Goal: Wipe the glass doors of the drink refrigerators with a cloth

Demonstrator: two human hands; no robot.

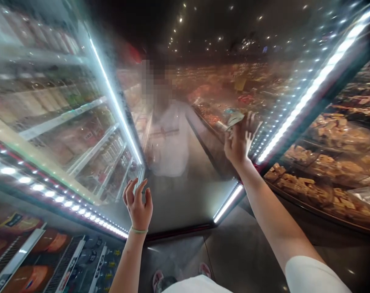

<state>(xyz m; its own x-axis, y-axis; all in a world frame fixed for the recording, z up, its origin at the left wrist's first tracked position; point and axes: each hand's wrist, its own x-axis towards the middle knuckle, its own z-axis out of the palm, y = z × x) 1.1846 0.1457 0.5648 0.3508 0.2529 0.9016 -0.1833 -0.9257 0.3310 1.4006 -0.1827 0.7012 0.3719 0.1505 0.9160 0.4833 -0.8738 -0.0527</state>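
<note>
The right hand, fingers spread, pinches a small pale packet at its fingertips, right of centre, near a lit case of baked goods; the left hand, lower centre, is half open and empty, a green wristband at its wrist

my single head-worn camera looks forward and down a supermarket aisle from above the wearer, close over the left hand and right hand, a glass-door cooler to one side, a display case to the other.
</note>
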